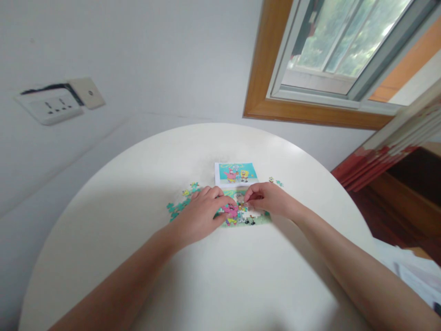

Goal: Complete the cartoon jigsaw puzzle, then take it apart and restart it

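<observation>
A partly assembled jigsaw puzzle (231,221) lies on a round white table (206,285), with a pink starfish character on its left part and a bare gap toward its right. My left hand (203,212) rests over the puzzle's left side, thumb and fingers apart, holding nothing I can see. Over the right half, my right hand (267,198) pinches what looks like a small puzzle piece (245,203), mostly hidden by the fingertips. Just behind the puzzle is a reference picture (237,173) with pink and yellow cartoon characters.
Loose teal puzzle pieces (176,209) lie left of my left hand, partly covered by it. A few more pieces (279,183) are beyond my right hand. A wall with a socket (57,106) and a wood-framed window (320,112) borders the table; a red-and-white curtain (365,161) hangs right.
</observation>
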Motion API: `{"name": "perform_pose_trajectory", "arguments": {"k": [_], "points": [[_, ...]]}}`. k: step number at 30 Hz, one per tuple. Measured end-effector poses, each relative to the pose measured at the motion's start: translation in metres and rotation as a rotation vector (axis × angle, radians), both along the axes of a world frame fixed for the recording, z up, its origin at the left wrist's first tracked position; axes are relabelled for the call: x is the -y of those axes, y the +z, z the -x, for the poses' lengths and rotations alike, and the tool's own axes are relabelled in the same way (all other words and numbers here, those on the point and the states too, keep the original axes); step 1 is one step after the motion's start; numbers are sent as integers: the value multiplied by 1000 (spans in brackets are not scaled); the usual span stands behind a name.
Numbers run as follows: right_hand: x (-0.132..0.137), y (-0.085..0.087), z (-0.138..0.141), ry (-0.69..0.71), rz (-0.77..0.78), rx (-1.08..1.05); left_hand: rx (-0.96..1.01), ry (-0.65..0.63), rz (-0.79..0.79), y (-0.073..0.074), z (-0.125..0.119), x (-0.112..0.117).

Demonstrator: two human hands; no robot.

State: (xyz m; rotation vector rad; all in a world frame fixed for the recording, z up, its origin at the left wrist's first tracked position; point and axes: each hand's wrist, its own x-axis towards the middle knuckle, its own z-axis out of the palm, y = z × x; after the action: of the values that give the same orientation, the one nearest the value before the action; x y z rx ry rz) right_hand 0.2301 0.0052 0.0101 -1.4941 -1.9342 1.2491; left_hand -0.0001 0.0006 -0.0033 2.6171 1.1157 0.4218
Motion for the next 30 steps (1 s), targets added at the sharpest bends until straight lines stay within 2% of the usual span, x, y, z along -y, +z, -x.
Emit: {"name": "perform_pose_trajectory", "arguments": {"k": [9, 14, 19, 22, 30], "points": [[-2, -4, -2, -25, -49, 13, 40, 15, -7, 3, -1, 1], [-1, -2, 2, -42, -21, -151, 65, 28, -41, 4, -1, -1], [2, 6, 10, -77, 11, -316, 186, 52, -89, 6, -4, -1], [4, 8, 12, -94, 44, -388, 266, 33, -69, 5, -6, -1], [2, 2, 14, -90, 99, -499, 348, 95, 13, 1, -6, -7]]}}
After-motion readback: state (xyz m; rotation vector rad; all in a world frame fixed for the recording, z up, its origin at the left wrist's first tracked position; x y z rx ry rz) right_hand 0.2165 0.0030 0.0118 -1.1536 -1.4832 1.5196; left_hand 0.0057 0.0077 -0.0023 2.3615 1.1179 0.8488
